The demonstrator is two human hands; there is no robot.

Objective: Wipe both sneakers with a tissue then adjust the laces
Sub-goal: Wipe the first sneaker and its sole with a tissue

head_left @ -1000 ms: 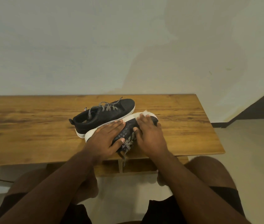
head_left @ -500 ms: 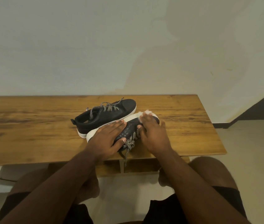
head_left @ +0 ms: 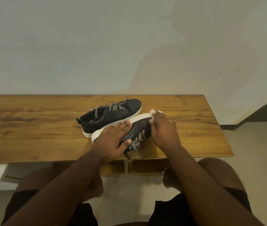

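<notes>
wiping stage, near sneaker (head_left: pixel 139 128) tipped on table (head_left: pixel 31 124) | left hand (head_left: pixel 111 139) flat, pressing it | right hand (head_left: pixel 163 128) presses tissue (head_left: pixel 152 112) at toe | far sneaker (head_left: pixel 113 115) upright just behind | laces (head_left: pixel 136 141) loose, not adjusted

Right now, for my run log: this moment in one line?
step: wiping near sneaker toe | left hand: steadies it | right hand: presses tissue | far sneaker: untouched on table

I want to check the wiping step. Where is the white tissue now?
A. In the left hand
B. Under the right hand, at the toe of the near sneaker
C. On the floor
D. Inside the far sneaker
B: the tissue shows under the right hand's fingertips at the near sneaker's toe.
</notes>
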